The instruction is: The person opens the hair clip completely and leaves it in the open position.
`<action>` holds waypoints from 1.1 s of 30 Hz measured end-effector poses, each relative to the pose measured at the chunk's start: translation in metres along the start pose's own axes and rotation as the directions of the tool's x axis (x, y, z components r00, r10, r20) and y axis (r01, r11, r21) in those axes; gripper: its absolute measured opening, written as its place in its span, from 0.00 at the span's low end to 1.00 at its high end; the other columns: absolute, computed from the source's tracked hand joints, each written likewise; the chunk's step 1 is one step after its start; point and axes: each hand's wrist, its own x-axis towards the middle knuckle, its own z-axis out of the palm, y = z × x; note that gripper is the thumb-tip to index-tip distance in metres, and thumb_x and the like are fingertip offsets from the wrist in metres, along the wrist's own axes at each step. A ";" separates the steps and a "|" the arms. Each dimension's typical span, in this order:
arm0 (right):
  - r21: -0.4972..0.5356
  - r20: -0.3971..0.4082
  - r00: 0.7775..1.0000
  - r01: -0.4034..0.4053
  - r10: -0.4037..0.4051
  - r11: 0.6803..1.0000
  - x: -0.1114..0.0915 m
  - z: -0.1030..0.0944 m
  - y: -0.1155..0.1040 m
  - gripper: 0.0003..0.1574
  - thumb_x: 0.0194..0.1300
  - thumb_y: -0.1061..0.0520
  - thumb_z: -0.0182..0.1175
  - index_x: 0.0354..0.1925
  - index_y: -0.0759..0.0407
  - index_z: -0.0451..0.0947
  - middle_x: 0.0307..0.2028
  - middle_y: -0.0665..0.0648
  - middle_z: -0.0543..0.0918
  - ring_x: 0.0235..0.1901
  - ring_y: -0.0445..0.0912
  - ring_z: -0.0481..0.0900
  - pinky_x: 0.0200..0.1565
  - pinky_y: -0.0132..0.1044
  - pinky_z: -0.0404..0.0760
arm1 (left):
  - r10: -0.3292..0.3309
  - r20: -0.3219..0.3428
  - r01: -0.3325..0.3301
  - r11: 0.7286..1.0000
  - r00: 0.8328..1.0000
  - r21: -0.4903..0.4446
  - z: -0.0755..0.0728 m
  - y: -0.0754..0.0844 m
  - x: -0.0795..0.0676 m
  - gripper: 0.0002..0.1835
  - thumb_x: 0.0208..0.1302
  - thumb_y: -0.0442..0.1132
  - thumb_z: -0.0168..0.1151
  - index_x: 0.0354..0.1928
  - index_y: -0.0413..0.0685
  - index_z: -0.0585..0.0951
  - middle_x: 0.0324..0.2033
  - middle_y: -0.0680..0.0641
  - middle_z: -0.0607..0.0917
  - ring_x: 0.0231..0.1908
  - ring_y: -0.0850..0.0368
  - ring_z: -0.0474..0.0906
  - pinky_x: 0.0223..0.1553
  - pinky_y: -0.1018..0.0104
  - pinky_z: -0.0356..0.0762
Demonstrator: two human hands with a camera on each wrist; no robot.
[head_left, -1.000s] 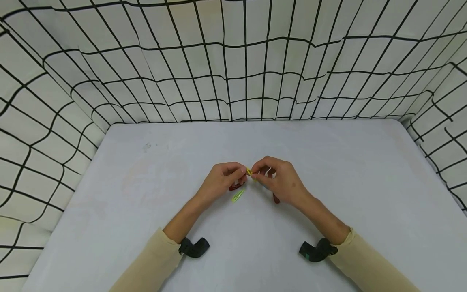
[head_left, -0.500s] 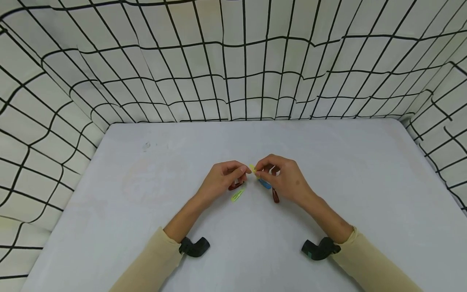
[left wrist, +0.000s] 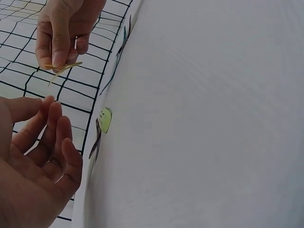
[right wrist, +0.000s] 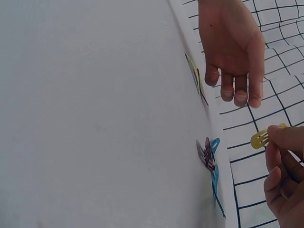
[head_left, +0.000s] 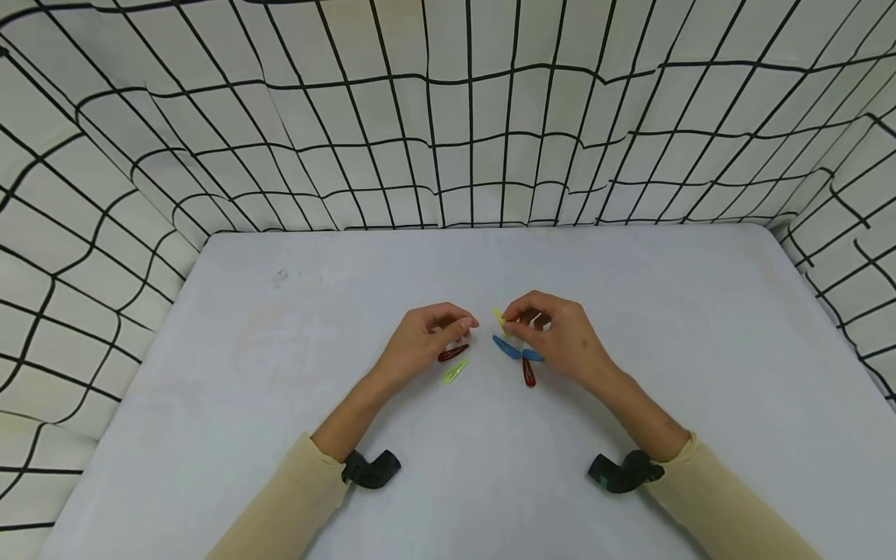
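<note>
Between the thumb and fingers of my right hand (head_left: 549,334) is a yellow snap hair clip (right wrist: 259,139), raised above the table. My left hand (head_left: 420,342) hovers to its left, fingers loosely curled and holding nothing. Just below the left fingers lie a dark red hair clip (head_left: 453,353) and a yellow-green hair clip (head_left: 456,371). Under and beside the right hand are one blue hair clip (head_left: 506,347), a second blue hair clip (head_left: 533,355) partly covered by the hand, and another dark red hair clip (head_left: 528,372).
A white table (head_left: 315,288) spreads out on all sides of the hands. Behind it and along both sides stand white walls with a black grid (head_left: 448,117). A black wrist device (head_left: 372,470) sits at the left cuff, a matching wrist device (head_left: 625,471) at the right.
The right hand has drawn the yellow hair clip away from the left fingers, to the right. The left hand stays nearly in place, now without the clip. Both blue clips have come into sight.
</note>
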 end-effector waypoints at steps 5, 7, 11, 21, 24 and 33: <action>-0.012 -0.007 1.000 -0.017 0.017 1.000 -0.001 -0.004 0.003 0.07 0.66 0.59 0.72 0.43 0.52 0.86 0.37 0.49 0.90 0.38 0.43 0.82 0.44 0.33 0.81 | 0.020 -0.004 -0.020 0.998 1.000 0.064 -0.001 -0.002 0.000 0.11 0.75 0.43 0.62 0.51 0.47 0.88 0.48 0.44 0.90 0.40 0.48 0.82 0.31 0.64 0.79; -0.016 -0.012 1.000 -0.020 0.020 1.000 -0.002 -0.006 0.005 0.07 0.66 0.59 0.72 0.43 0.52 0.86 0.37 0.49 0.90 0.38 0.43 0.82 0.44 0.33 0.82 | 0.023 -0.009 -0.022 0.996 1.000 0.085 -0.001 -0.003 0.000 0.11 0.75 0.44 0.63 0.50 0.49 0.88 0.48 0.46 0.90 0.41 0.48 0.82 0.31 0.64 0.80; -0.018 -0.022 0.999 -0.034 0.034 0.999 -0.002 -0.010 0.008 0.07 0.66 0.59 0.73 0.42 0.51 0.86 0.36 0.49 0.90 0.38 0.43 0.82 0.44 0.32 0.81 | 0.025 -0.014 -0.023 0.994 1.000 0.107 -0.002 -0.002 -0.001 0.11 0.74 0.45 0.64 0.50 0.50 0.88 0.47 0.46 0.90 0.42 0.49 0.82 0.31 0.63 0.80; -0.036 -0.037 0.997 -0.062 0.060 0.997 -0.005 -0.018 0.019 0.07 0.66 0.59 0.72 0.42 0.51 0.86 0.37 0.51 0.90 0.39 0.45 0.81 0.44 0.32 0.80 | 0.023 -0.007 -0.021 0.985 1.000 0.170 -0.006 -0.003 -0.002 0.09 0.74 0.44 0.65 0.49 0.52 0.88 0.44 0.49 0.89 0.41 0.53 0.81 0.31 0.64 0.80; -0.044 -0.044 0.997 -0.066 0.064 0.997 -0.006 -0.021 0.022 0.07 0.66 0.59 0.72 0.43 0.51 0.86 0.38 0.51 0.90 0.39 0.45 0.81 0.44 0.31 0.80 | 0.018 -0.004 -0.017 0.984 1.000 0.178 -0.008 -0.004 -0.003 0.09 0.73 0.43 0.65 0.49 0.51 0.88 0.44 0.49 0.89 0.41 0.53 0.81 0.32 0.65 0.80; -0.064 -0.076 0.995 -0.062 0.057 0.996 -0.006 -0.029 0.031 0.07 0.66 0.59 0.72 0.43 0.52 0.86 0.38 0.52 0.90 0.38 0.45 0.82 0.43 0.27 0.79 | 0.020 0.004 -0.021 0.979 1.000 0.203 -0.015 -0.006 -0.006 0.09 0.73 0.43 0.65 0.49 0.52 0.88 0.44 0.50 0.89 0.43 0.54 0.80 0.34 0.66 0.77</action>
